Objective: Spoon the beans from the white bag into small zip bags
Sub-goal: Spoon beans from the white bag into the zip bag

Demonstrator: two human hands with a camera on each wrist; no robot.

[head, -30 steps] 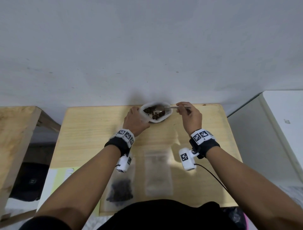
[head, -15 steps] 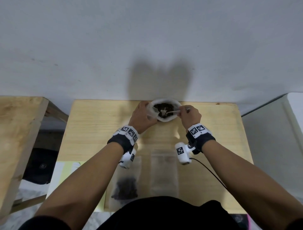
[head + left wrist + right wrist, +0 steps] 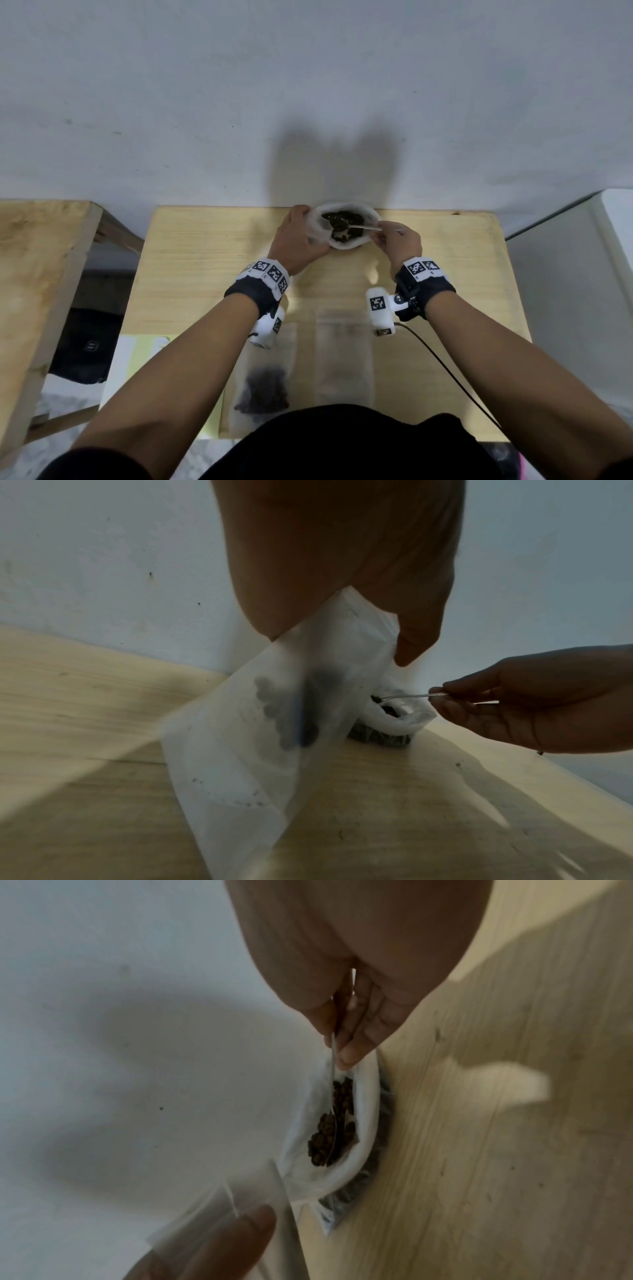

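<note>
The white bag [image 3: 356, 241] stands open at the table's far edge, with dark beans [image 3: 344, 219] inside. My right hand [image 3: 385, 230] pinches the handle of a metal spoon [image 3: 363, 227]. Its bowl [image 3: 323, 1139], heaped with beans, is inside the white bag's mouth. My left hand [image 3: 303, 222], just left of the white bag, pinches the top of a translucent small zip bag [image 3: 274, 723]. That bag hangs down to the table, and dark blotches show through it.
Two more zip bags lie near the table's front edge, one holding beans [image 3: 265, 390] and one looking empty [image 3: 342, 356]. The wall rises right behind the table [image 3: 205, 260]. A wooden bench [image 3: 34, 274] stands to the left and a white surface [image 3: 616, 240] to the right.
The spoon went from the white bag's right rim down into the beans and now carries a heap. My left hand moved up to the bag's left rim.
</note>
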